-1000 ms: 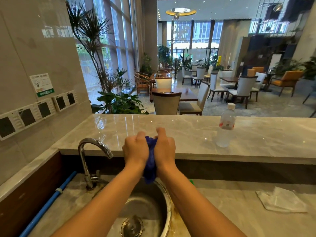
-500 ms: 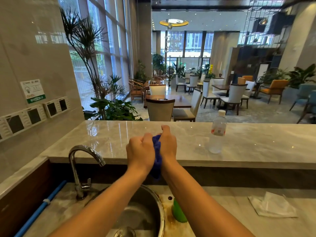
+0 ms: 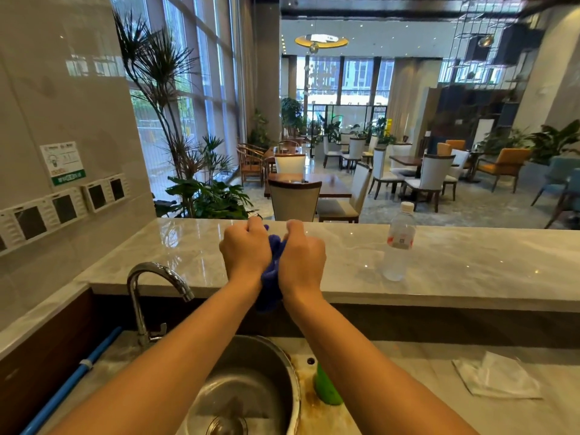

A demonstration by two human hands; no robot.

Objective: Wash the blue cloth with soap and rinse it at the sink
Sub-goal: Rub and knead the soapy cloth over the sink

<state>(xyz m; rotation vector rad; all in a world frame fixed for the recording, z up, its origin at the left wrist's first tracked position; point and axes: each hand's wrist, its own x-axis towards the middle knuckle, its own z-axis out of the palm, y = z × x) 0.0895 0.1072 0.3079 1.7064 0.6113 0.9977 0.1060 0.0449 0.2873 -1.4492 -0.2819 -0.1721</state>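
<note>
Cloth position: blue cloth (image 3: pixel 272 271) bunched between both fists, raised over the round steel sink (image 3: pixel 266 365).
Cloth axis: roughly vertical, tail hanging below the wrists.
Left hand (image 3: pixel 244 251): fingers curled round the cloth.
Right hand (image 3: pixel 303 257): likewise gripping; neither nearer.
Texture: soft, plush, deformable.
Faucet (image 3: pixel 157 277): chrome, left of the hands, no water visible.

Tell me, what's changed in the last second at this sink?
Little: both hands, left hand and right hand, keep gripping the bunched blue cloth above the sink, shifting slightly as they wring it. The water bottle and tap stayed put.
</note>
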